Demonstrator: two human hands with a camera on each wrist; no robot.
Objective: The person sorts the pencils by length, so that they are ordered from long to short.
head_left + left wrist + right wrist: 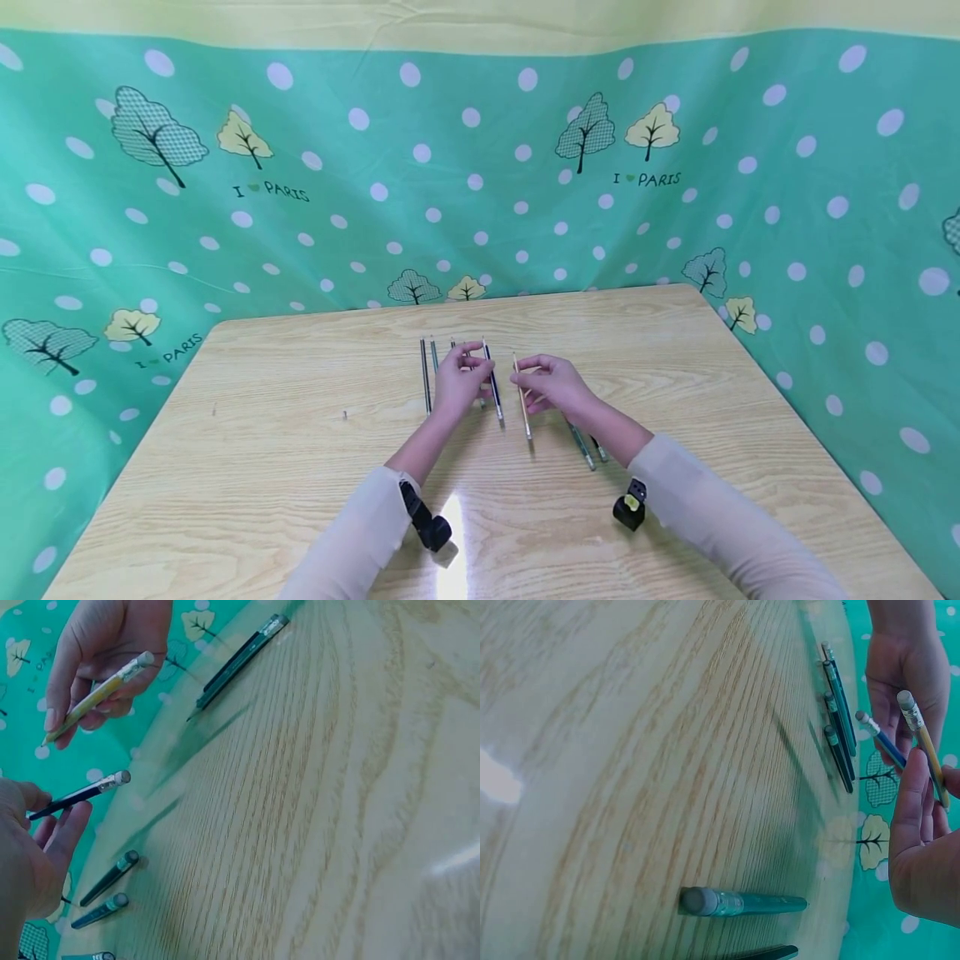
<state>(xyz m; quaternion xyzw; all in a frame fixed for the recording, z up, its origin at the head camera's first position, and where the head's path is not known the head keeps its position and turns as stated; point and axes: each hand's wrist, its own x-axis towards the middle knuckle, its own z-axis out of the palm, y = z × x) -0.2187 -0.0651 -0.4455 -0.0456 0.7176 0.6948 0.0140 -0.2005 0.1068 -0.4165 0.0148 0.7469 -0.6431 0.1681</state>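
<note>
My left hand point(459, 379) pinches a dark blue pencil point(492, 385) between thumb and fingers, its eraser end towards me. Just to the right, my right hand point(553, 383) pinches a yellow pencil point(522, 404), also with the eraser end nearest me. Both pencils are held above the table, apart from each other, as the left wrist view shows. Several dark and green pencils point(838, 761) lie side by side under and left of the left hand. Beneath the right forearm lie a green pencil point(581, 446) and a dark pencil point(598, 448), partly hidden by the arm.
The wooden table point(262, 467) carries a small dark speck point(345, 414) left of the pencils. A green dotted curtain point(337, 208) with printed trees hangs behind and beside the table. Each sleeve has a black wrist camera point(628, 510) strapped on.
</note>
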